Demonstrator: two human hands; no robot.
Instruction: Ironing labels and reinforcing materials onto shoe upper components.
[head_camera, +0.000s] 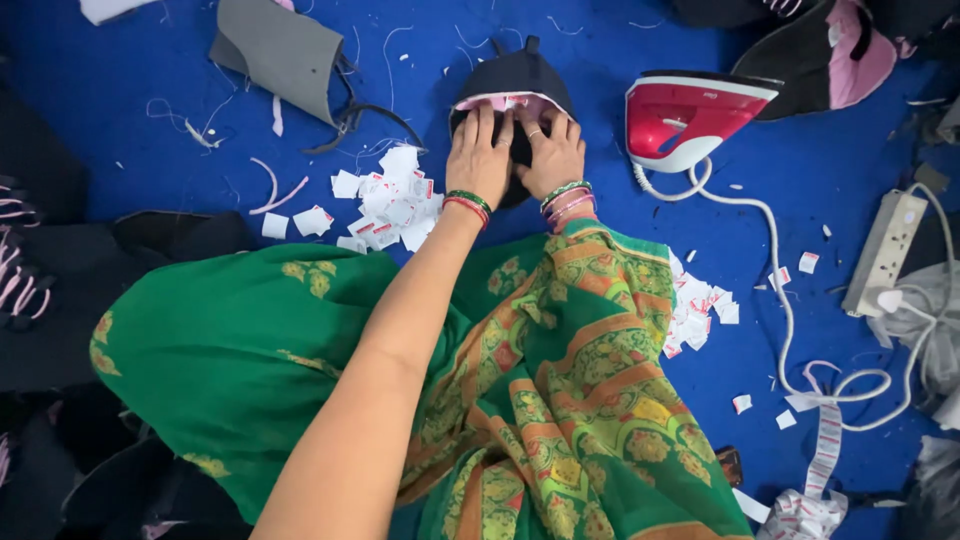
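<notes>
A black padded fabric piece with a pink inner edge lies on the blue cloth-covered floor. My left hand and my right hand press flat on it side by side, fingers pointing away from me. Both wrists wear coloured bangles. A small white label shows in the pink opening just beyond my fingertips. My green patterned garment covers my lap below the hands.
A red and white iron stands right of the hands, its white cord running to a power strip. Piles of small white labels lie left and right. Grey and black fabric pieces surround the area; a label roll lies at lower right.
</notes>
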